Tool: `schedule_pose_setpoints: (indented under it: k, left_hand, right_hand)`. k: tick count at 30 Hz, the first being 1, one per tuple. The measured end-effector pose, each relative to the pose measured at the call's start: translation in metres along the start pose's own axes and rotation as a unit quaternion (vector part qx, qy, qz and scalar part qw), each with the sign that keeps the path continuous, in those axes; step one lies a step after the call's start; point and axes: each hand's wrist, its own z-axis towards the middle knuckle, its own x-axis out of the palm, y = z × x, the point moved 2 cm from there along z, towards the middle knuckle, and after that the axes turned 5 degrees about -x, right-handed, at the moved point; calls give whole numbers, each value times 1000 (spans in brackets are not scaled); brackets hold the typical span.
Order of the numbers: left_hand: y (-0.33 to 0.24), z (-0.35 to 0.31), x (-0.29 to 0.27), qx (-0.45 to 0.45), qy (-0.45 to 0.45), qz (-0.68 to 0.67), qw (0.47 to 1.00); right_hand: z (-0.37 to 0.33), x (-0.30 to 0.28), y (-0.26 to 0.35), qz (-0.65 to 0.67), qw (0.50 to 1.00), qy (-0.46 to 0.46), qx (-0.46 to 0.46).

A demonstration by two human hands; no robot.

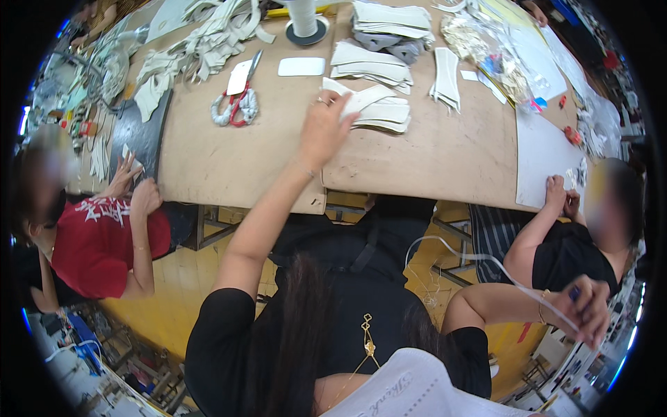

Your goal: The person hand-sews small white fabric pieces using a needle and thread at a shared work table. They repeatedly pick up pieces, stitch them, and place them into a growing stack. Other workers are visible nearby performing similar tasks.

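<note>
White and curved, the top piece (pixel 369 99) of the near pile (pixel 384 116) is touched by the left hand (pixel 326 128), and that pile is set mid-table, back from the near edge of the table (pixel 424 160). Thumb and fingers are parted there, the fingertips placed at the piece's left end; whether it is pinched or merely pressed cannot be told. Over to the right hand (pixel 582 311): it is raised out to the right, off the table, fingers half curled, and a white cord (pixel 486 258) is seen running up to it. Whether the cord is gripped cannot be made out.

Back on the table, a middle pile (pixel 368 66) and a far pile (pixel 392 19) are lined up toward the far edge, with a small stack (pixel 445 76) laid to their right. To their left, a white card (pixel 301 67) is laid flat, then scissors (pixel 248 105), red-handled and wrapped in grey; a spool (pixel 303 17) is stood near the far edge. Strips (pixel 201 45) are heaped toward the far left corner. At the left, a black board (pixel 149 128) is worked on by a co-worker in red (pixel 114 240); at the right, the near edge is reached by another in black (pixel 573 254).
</note>
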Motion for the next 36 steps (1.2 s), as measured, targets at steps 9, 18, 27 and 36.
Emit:
schedule_pose_setpoints:
  k: [9,18,27,36]
  left_hand:
    - [9,26,23,91,5,169,981]
    - [-24,8,-30,-92,267,-181,942]
    - [-3,-64,-17,90,120,83,985]
    - [13,-115,-14,122,87,97,984]
  right_hand:
    - [-12,12,-7,-176,946,111,248]
    - [-70,-66,-50,-60,900,23,431]
    - [-142,-94,-101,-349,643,9,682]
    - [-242,-128,-190,-450,421,142,775]
